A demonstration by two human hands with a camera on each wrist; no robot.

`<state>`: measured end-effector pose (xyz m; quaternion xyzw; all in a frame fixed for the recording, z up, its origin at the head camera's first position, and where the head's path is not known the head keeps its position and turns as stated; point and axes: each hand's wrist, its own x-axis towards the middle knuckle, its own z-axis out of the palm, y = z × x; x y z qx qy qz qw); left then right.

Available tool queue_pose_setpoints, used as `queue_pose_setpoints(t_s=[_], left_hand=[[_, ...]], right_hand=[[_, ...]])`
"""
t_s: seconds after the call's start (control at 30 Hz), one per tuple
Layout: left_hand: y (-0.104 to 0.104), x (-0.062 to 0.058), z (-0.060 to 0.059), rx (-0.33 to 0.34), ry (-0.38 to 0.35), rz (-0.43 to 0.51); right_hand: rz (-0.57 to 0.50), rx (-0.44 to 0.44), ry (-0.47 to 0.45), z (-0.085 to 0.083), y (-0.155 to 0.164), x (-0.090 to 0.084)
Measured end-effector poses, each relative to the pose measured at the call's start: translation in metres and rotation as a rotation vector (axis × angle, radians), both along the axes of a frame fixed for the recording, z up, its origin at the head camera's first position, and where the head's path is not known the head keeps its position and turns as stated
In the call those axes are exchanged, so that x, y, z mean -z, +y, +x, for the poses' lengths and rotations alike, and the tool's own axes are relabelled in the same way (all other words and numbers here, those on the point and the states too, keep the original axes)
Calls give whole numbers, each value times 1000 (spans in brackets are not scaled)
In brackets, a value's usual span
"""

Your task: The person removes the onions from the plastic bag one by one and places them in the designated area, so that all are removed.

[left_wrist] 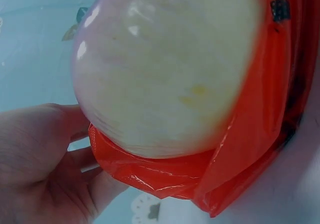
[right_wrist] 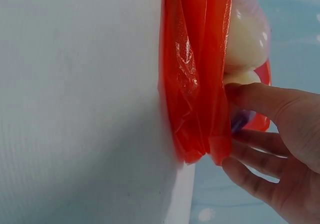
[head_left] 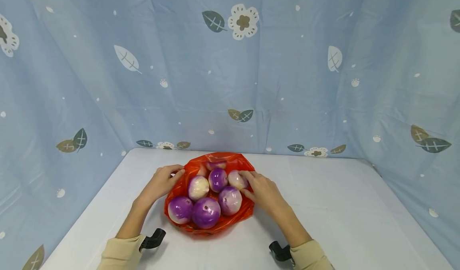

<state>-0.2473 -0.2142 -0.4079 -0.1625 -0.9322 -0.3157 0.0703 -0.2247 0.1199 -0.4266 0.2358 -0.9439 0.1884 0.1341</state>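
Note:
A red plastic bag [head_left: 219, 230], its mouth spread wide, sits on the white table with several shiny purple-and-white turnips inside. My left hand [head_left: 166, 181] is at the bag's left rim, pinching the thin plastic between thumb and fingers. Seen from the left wrist, a pale turnip [left_wrist: 165, 74] fills the view beside that hand. On the right side, my right hand [head_left: 264, 190] grips a white-and-purple turnip [head_left: 236, 179] just inside the rim. In the right wrist view, the thumb lies by the turnips while some fingers are against the bag's outer side.
Nearer the front of the bag lie larger turnips, among them a deep purple one [head_left: 206, 213]. The white table [head_left: 330, 214] extends to both sides. A blue curtain [head_left: 287, 82] with leaves and flowers hangs behind it. Black wrist mounts [head_left: 153, 239] stick out at both sleeves.

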Motion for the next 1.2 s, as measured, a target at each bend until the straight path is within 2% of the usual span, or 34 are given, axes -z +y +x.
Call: queue_pose_setpoints(t_s=[0.2, 0.5, 0.7, 0.93, 1.2], left_hand=[[9, 2, -5, 14, -7, 1], [13, 2, -6, 23, -22, 0], [12, 2, -4, 1, -36, 2], [10, 0, -2, -30, 12, -2], [8, -6, 0, -90, -7, 46]], right_hand=[[-19, 17, -20, 0, 11, -2], [-113, 17, -17, 4, 24, 1], [-131, 10, 1, 10, 31, -4], [-140, -8, 79, 17, 41, -9], [-163, 8, 58, 19, 55, -15]])
